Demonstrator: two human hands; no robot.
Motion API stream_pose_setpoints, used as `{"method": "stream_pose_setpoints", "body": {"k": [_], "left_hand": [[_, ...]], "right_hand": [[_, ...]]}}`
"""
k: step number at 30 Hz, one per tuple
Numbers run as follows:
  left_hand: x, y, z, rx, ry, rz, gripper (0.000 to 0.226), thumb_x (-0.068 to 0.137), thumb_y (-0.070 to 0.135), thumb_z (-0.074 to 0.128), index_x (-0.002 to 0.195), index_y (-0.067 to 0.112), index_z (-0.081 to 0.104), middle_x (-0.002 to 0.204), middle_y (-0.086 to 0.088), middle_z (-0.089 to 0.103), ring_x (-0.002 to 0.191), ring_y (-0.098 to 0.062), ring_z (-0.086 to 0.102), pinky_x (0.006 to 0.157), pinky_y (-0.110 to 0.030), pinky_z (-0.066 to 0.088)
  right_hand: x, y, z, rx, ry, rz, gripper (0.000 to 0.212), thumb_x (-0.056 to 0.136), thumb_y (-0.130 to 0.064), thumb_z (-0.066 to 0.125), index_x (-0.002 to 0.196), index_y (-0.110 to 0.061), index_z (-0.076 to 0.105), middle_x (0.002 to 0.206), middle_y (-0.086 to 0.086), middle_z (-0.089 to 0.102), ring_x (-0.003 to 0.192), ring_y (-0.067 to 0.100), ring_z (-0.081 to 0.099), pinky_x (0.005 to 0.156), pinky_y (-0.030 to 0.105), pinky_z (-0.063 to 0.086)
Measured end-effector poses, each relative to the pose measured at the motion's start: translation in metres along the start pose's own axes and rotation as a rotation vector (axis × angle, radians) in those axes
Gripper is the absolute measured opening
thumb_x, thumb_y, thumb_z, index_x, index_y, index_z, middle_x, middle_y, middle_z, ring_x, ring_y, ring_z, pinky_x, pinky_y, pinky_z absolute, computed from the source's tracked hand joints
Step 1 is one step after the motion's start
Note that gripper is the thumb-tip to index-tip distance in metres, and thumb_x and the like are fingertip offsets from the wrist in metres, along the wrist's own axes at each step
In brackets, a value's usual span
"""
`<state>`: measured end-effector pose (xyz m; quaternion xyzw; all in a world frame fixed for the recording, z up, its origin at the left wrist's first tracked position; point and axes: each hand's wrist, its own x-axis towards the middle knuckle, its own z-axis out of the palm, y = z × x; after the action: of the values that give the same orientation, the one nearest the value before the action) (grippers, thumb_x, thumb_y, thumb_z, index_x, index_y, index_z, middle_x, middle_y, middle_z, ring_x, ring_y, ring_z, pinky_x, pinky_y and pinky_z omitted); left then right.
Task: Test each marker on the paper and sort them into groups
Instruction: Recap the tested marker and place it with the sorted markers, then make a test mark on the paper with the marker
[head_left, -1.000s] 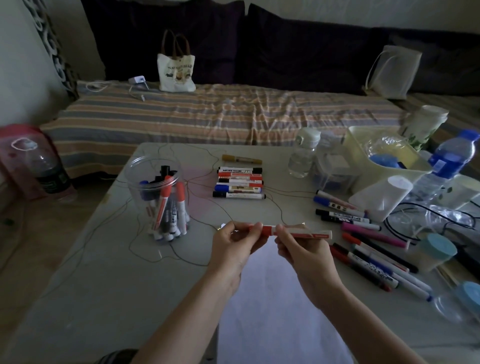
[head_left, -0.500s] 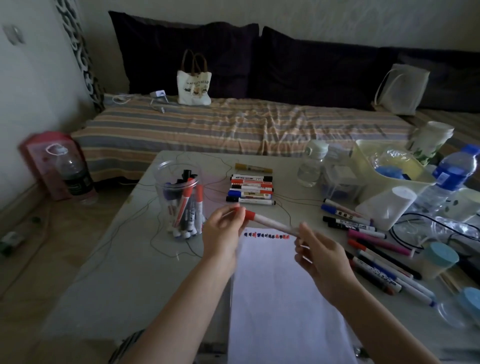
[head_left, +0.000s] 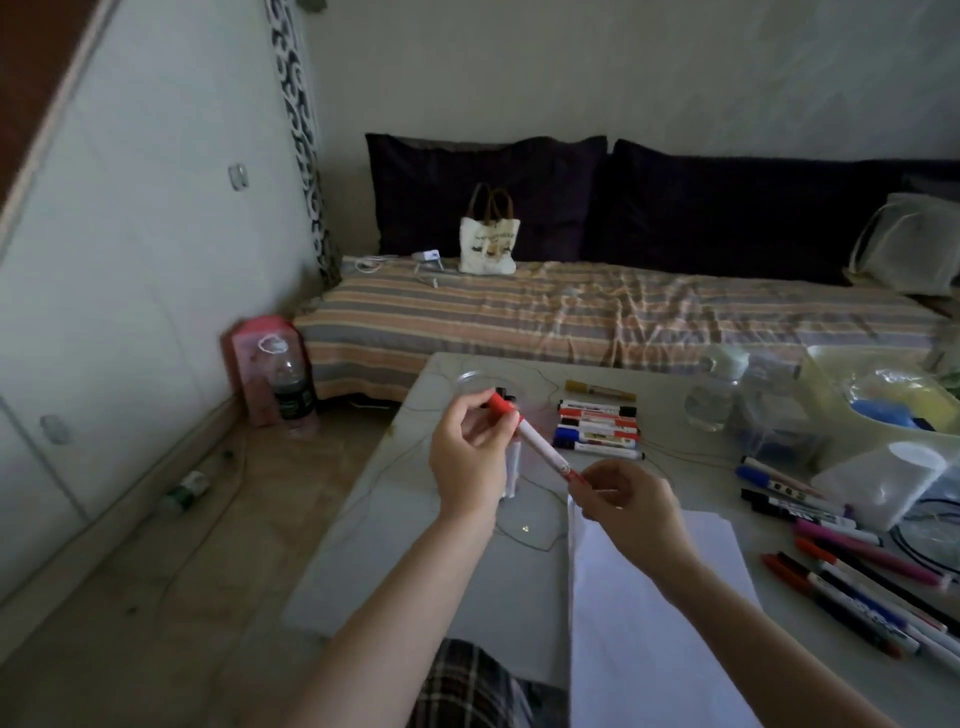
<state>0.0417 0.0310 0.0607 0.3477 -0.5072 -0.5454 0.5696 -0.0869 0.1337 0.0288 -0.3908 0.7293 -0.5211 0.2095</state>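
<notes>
I hold one white marker (head_left: 543, 448) with a red cap slanting up to the left above the table. My left hand (head_left: 467, 460) pinches the red cap end (head_left: 500, 406). My right hand (head_left: 626, 512) grips the lower, red-tipped end. I cannot tell whether the cap is seated or coming off. The white paper (head_left: 654, 613) lies under my right forearm. A clear jar (head_left: 466, 378) of markers stands behind my left hand, mostly hidden. A neat row of markers (head_left: 597, 432) lies beyond, with a yellow marker (head_left: 598, 390) above it.
Several loose markers (head_left: 841, 577) lie at the right of the table. Behind them are a water bottle (head_left: 712, 397), a pale plastic tub (head_left: 831, 387) and a tipped white cup (head_left: 883, 480). A striped bed (head_left: 571, 312) is beyond; a bottle (head_left: 291, 395) stands on the floor.
The marker has gone from level to slanting up-left, and both hands have risen toward the jar. My head has tilted up and left, so the table sits lower in view.
</notes>
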Motion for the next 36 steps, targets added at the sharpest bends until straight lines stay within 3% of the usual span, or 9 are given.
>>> {"method": "stream_pose_setpoints", "body": {"k": [3,9,15,19,22,24,26,30,36], "left_hand": [[0.024,0.022,-0.014,0.032,0.041,0.14,0.029,0.081,-0.003,0.071,0.094,0.022,0.065,0.093,0.001,0.072,0.084,-0.004,0.07,0.078,-0.022,0.056],[0.086,0.045,-0.02,0.292,0.13,0.414,0.022,0.084,0.004,0.07,0.102,0.016,0.064,0.094,0.003,0.071,0.089,-0.007,0.068,0.08,-0.021,0.055],[0.095,-0.003,-0.002,0.656,0.043,0.384,0.013,0.084,0.009,0.07,0.094,0.017,0.065,0.088,0.005,0.068,0.083,-0.01,0.063,0.062,-0.009,0.04],[0.089,-0.022,-0.001,0.888,-0.011,0.388,0.007,0.084,0.023,0.072,0.09,0.021,0.069,0.089,0.008,0.071,0.087,-0.012,0.066,0.078,-0.029,0.049],[0.068,-0.022,0.018,0.893,-0.015,0.642,0.015,0.083,0.024,0.072,0.096,0.019,0.069,0.093,0.006,0.069,0.089,-0.015,0.061,0.082,-0.034,0.048],[0.04,-0.027,0.043,0.863,-0.215,0.705,0.007,0.086,0.021,0.067,0.093,0.018,0.067,0.088,0.007,0.066,0.082,-0.01,0.057,0.076,-0.023,0.045],[0.01,-0.051,0.066,0.912,-0.509,0.525,0.003,0.089,0.021,0.063,0.09,0.019,0.065,0.086,0.006,0.066,0.079,-0.008,0.059,0.074,-0.02,0.044],[-0.018,-0.109,0.074,1.176,-0.828,0.215,0.025,0.094,0.026,0.056,0.118,0.021,0.063,0.12,-0.001,0.063,0.112,-0.021,0.057,0.09,-0.033,0.048],[-0.01,-0.132,0.086,1.418,-1.056,0.267,0.04,0.09,0.031,0.062,0.128,0.021,0.056,0.13,-0.006,0.052,0.122,-0.027,0.045,0.092,-0.035,0.044]], "right_hand": [[0.008,-0.004,0.008,0.007,0.024,-0.026,0.019,0.082,-0.027,0.077,0.098,-0.024,0.066,0.093,-0.01,0.072,0.081,0.009,0.071,0.073,0.027,0.058],[0.014,0.009,-0.011,-0.054,0.075,-0.005,0.007,0.089,-0.021,0.069,0.091,-0.027,0.066,0.085,-0.005,0.073,0.078,0.012,0.07,0.078,0.038,0.059],[0.021,0.034,-0.034,-0.149,0.048,0.057,0.009,0.088,-0.014,0.07,0.085,-0.023,0.069,0.077,-0.005,0.073,0.075,0.011,0.071,0.076,0.041,0.06],[0.03,0.053,-0.049,-0.222,0.063,0.069,0.01,0.088,-0.021,0.07,0.084,-0.031,0.069,0.073,-0.01,0.073,0.075,0.009,0.071,0.075,0.042,0.06],[0.04,0.06,-0.055,-0.258,0.06,0.059,0.014,0.089,-0.019,0.069,0.082,-0.031,0.067,0.073,-0.008,0.073,0.075,0.009,0.07,0.076,0.041,0.06],[0.048,0.063,-0.057,-0.269,0.072,0.064,0.015,0.089,-0.019,0.069,0.081,-0.031,0.066,0.073,-0.007,0.072,0.074,0.009,0.07,0.077,0.038,0.059],[0.057,0.067,-0.059,-0.274,0.092,0.077,0.016,0.088,-0.018,0.069,0.079,-0.03,0.067,0.076,-0.008,0.072,0.075,0.009,0.069,0.076,0.034,0.058],[0.073,0.085,-0.07,-0.406,0.037,0.087,0.015,0.089,-0.016,0.066,0.097,-0.029,0.07,0.089,-0.007,0.071,0.077,-0.001,0.063,0.064,0.009,0.044],[0.103,0.106,-0.072,-0.744,-0.121,-0.022,0.046,0.095,-0.014,0.057,0.14,-0.017,0.052,0.137,0.003,0.057,0.124,0.021,0.054,0.102,0.028,0.04]]}}
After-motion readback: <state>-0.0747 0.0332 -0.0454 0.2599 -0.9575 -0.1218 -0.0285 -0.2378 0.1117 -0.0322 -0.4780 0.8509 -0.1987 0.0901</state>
